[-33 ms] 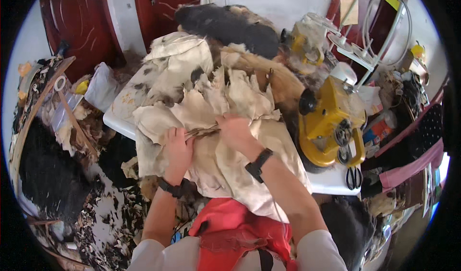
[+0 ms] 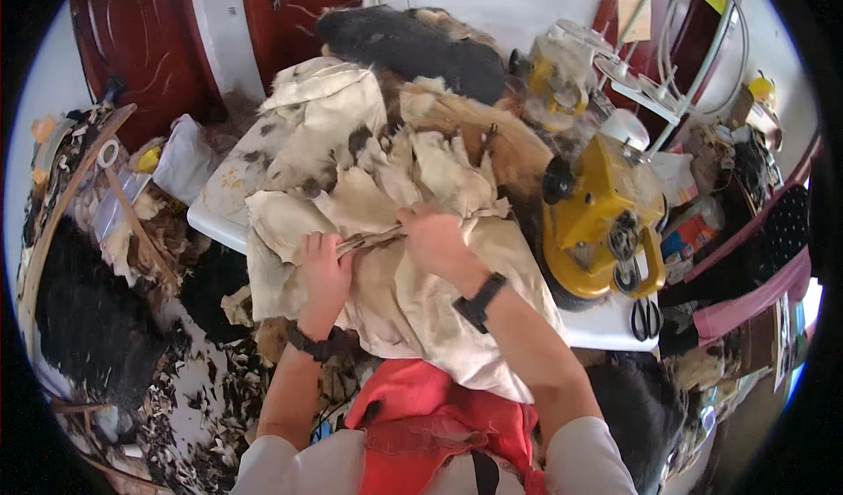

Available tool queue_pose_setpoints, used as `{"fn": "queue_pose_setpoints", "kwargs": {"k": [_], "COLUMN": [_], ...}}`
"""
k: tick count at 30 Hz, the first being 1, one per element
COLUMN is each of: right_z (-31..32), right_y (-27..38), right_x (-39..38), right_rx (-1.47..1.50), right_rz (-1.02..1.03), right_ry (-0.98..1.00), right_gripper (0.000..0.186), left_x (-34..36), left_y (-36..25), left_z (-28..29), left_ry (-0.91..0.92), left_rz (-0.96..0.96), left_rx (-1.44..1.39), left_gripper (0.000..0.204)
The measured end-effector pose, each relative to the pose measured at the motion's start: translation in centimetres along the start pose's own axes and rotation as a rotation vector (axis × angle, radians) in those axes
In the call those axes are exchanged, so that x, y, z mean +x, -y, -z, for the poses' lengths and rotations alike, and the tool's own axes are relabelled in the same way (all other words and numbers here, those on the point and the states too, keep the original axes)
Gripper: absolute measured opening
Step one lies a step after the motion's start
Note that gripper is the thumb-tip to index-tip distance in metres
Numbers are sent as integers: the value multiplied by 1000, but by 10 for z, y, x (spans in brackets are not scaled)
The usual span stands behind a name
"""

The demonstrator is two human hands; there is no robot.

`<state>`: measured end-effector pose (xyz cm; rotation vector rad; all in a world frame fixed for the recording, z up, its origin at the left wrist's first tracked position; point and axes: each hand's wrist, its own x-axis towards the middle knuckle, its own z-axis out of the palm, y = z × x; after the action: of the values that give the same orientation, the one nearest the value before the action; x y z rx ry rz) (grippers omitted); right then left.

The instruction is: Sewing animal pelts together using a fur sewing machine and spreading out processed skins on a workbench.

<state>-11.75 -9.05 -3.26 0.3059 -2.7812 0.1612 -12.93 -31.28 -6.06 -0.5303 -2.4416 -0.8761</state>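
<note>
A large cream-coloured fur pelt (image 2: 421, 315), pale skin side up, is draped over the white table and hangs toward my lap. My left hand (image 2: 325, 271) is closed on a narrow raised edge (image 2: 369, 241) with dark fur showing along it. Farther right, my right hand (image 2: 435, 245) pinches the same edge, so a short stretch runs between the hands. Ragged pale flaps (image 2: 356, 195) of the pelt stand up just beyond. My fingertips are partly hidden by the pelt and my hands.
A yellow fur sewing machine (image 2: 606, 218) stands at the right, with black-handled scissors (image 2: 645, 319) at the table corner (image 2: 606, 330). Tan fur (image 2: 518, 148) and a black pelt (image 2: 413, 47) lie behind. Fur scraps (image 2: 206, 398) litter the floor at left.
My right hand has shifted slightly to the right, and the edge between my hands looks a little straighter. My left hand has hardly moved.
</note>
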Motion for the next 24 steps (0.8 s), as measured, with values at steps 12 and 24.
{"fn": "queue_pose_setpoints", "kwargs": {"k": [12,24], "right_z": [268,187], "right_y": [65,-62], "right_x": [-224,-299], "right_rx": [284,449], "right_rz": [-400,-620], "right_ry": [-327,-331], "right_gripper": [40,29], "left_x": [10,11], "left_y": [-193,-286], "left_z": [71,-49], "left_ry": [123,557], "left_rz": [-862,-730], "left_rx": [-790,-871], "left_gripper": [35,14]}}
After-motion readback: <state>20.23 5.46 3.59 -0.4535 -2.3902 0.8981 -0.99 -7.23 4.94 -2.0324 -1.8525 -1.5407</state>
